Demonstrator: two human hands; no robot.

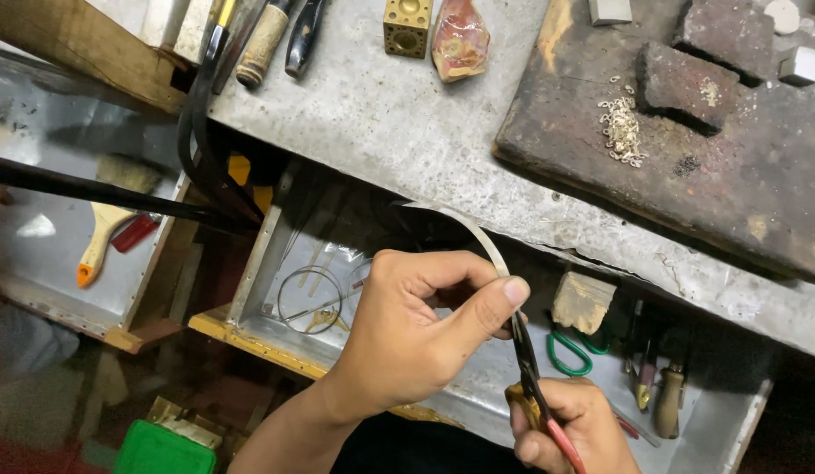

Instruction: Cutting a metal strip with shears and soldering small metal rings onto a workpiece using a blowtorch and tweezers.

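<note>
1. Silvery, thin and curved, a flat metal strip (477, 233) arcs from the shadow under the bench edge down to the person's left hand (416, 329).
2. That left hand is closed on the strip, thumb tip pressed against the forefinger with the metal pinched between them; the other fingers are curled in toward the palm.
3. Below it, the right hand (570, 426) is wrapped around the handles of a pair of dark metal shears with red and yellow grips (530, 373).
4. The blades of the shears point up and meet the lower end of the strip just beside the left thumb; whether the blades are apart or closed cannot be told.
5. Both hands work above an open grey metal drawer (267, 254) that sits under the grey, scuffed workbench top (381, 123).
6. In the drawer lie a thin wire ring (309, 298), a pale wooden block (583, 301), green-handled pliers (570, 351) and several wooden-handled tools (666, 399).
7. On the bench top stand a brass cube with round hollows (407, 26), a reddish rough stone (460, 39) and a dark charred board (688, 167) carrying a small heap of pale metal links (622, 132).
8. Far left, a second tray holds a wooden brush with an orange tip (104, 233).
</note>
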